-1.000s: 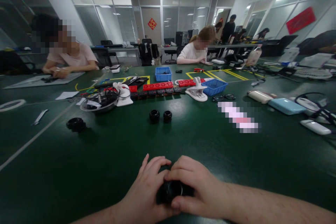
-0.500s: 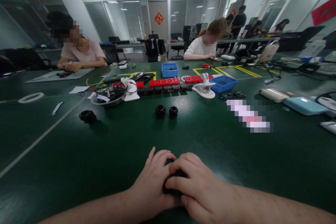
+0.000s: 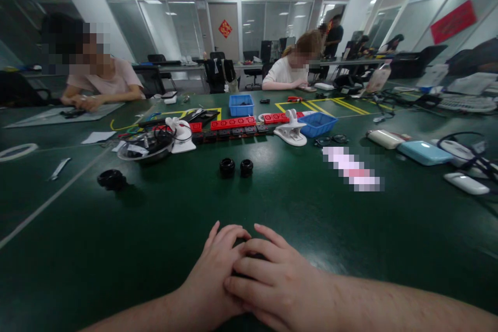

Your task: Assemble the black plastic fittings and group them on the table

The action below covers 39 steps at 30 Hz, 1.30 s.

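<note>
Both my hands are clasped together low on the green table (image 3: 116, 249), wrapped around a small black round part (image 3: 244, 259) that is almost wholly hidden. My left hand (image 3: 216, 270) cups it from the left. My right hand (image 3: 268, 280) lies over it from the right, fingers overlapping the left hand. Two similar black round parts (image 3: 235, 167) stand side by side further out on the table, well beyond my hands. A wider black ring part (image 3: 111, 179) lies at the left.
A clear bowl of cables (image 3: 144, 146), red and black strips (image 3: 232, 124), two blue bins (image 3: 241, 106), a white clamp (image 3: 291, 134), glasses (image 3: 330, 140) and small devices (image 3: 424, 151) cross the table. Two people sit at the far side; others stand behind.
My right hand has slid further over the left, covering the black part, which showed its round opening a second ago. The view has shifted slightly.
</note>
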{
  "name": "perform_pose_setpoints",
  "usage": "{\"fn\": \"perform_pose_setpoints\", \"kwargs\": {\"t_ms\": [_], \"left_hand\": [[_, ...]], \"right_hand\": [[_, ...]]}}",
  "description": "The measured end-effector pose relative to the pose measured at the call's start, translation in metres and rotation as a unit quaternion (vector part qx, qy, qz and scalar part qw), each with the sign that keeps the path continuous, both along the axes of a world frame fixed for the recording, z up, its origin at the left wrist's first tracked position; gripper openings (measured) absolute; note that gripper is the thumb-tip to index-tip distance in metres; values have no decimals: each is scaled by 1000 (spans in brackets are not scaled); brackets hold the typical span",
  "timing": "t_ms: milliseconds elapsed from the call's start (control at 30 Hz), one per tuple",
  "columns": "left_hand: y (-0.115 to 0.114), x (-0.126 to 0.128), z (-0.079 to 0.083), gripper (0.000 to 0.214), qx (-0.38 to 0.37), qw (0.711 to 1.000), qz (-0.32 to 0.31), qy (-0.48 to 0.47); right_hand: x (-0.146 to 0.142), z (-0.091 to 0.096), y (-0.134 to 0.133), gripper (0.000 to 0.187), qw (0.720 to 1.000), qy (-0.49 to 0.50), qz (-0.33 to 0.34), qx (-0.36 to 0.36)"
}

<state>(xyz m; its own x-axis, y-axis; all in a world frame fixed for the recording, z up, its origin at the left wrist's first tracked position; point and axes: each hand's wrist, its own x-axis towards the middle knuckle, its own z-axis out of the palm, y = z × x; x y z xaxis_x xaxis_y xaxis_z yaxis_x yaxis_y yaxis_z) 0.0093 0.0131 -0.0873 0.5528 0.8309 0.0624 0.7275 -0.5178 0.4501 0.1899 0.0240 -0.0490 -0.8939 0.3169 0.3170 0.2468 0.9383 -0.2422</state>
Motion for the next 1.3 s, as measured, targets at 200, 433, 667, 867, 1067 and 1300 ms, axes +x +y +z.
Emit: {"fn": "perform_pose_setpoints", "kwargs": {"t_ms": [200, 433, 667, 867, 1067, 1300], "left_hand": [[-1, -3, 4, 51, -9, 1000, -8, -6], [-1, 3, 12, 36, -47, 999, 18, 0], [-1, 2, 14, 37, -40, 999, 13, -5], [0, -1, 9, 39, -28, 1000, 3, -10], [2, -3, 6, 60, -36, 999, -3, -11], [1, 0, 12, 49, -42, 999, 3, -13]], "right_hand": [[-1, -6, 0, 28, 999, 28, 36, 13], [-1, -7, -2, 33, 991, 102, 79, 47], [2, -10, -4, 35, 977, 182, 71, 82], [6, -6, -6, 24, 970, 232, 0, 69], [8, 0, -5, 56, 982, 147, -115, -2], [5, -8, -7, 37, 981, 132, -145, -8]]}}
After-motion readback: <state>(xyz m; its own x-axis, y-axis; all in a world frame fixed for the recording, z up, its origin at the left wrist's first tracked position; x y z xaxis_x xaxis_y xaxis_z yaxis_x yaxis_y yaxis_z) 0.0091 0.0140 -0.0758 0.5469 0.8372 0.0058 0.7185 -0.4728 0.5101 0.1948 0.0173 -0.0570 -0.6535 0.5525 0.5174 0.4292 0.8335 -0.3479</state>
